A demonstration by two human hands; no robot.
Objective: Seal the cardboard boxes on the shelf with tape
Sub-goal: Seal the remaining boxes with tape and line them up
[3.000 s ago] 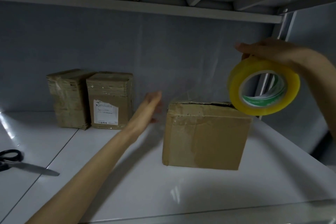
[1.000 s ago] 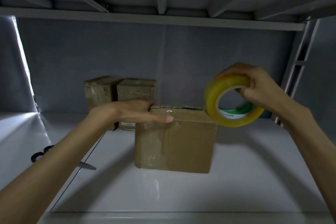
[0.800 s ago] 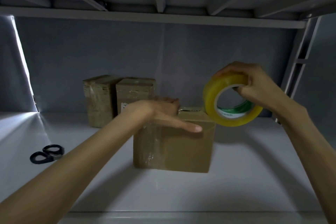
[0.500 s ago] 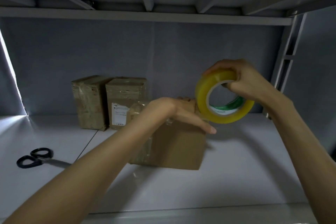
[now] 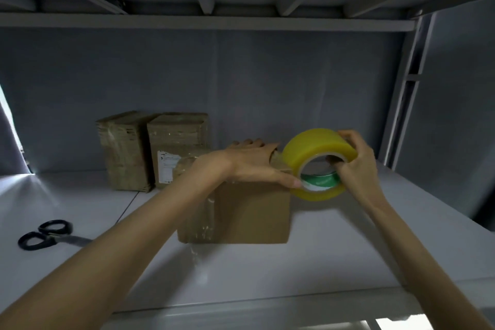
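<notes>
A brown cardboard box stands in the middle of the white shelf. My left hand lies flat on its top, fingers spread, thumb reaching to the box's right edge. My right hand grips a roll of yellow tape at the box's upper right corner, fingers through the core. Clear tape runs down the box's front left part. Two more cardboard boxes stand side by side at the back left.
Black-handled scissors lie on the shelf at the left. A metal upright stands at the right. The upper shelf hangs close overhead. A grey wall closes the back.
My left hand has moved from the box's left side onto its top and slid rightwards. The tape roll has come down to the box's upper right corner.
</notes>
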